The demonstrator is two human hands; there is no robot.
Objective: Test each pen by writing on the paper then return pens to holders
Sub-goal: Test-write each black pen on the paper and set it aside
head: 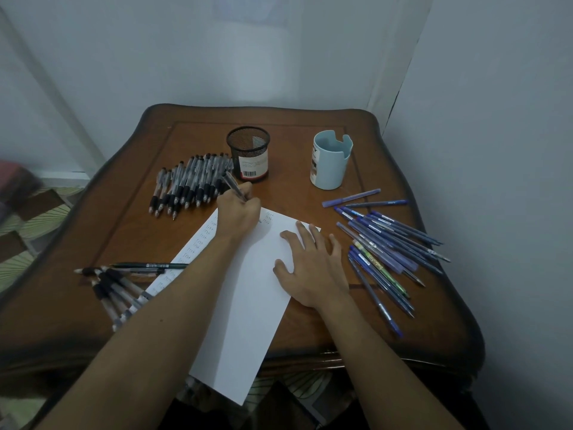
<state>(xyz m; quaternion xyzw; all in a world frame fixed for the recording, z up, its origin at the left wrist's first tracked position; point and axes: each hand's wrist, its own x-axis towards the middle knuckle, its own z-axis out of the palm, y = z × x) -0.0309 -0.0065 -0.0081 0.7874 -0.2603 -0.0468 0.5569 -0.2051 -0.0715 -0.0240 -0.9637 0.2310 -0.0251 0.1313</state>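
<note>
The left hand [238,212] grips a clear pen [233,185] with curled fingers, its tip down on the far end of the white paper [248,305], next to small columns of written words. The right hand [313,271] lies flat on the sheet's right edge with its fingers spread wide and holds nothing. The paper lies slantwise on the wooden counter [124,212], its near corner hanging past the edge.

Behind it stand a black mesh pen holder [248,153] and, well to its right, a light blue pen holder [330,161]. A row of black-grip pens [189,184] lies just left of the mesh holder. A loose pile of blue pens [387,246] lies right of the paper. A smaller cluster of black-grip pens [117,290] lies at the sheet's left edge.
</note>
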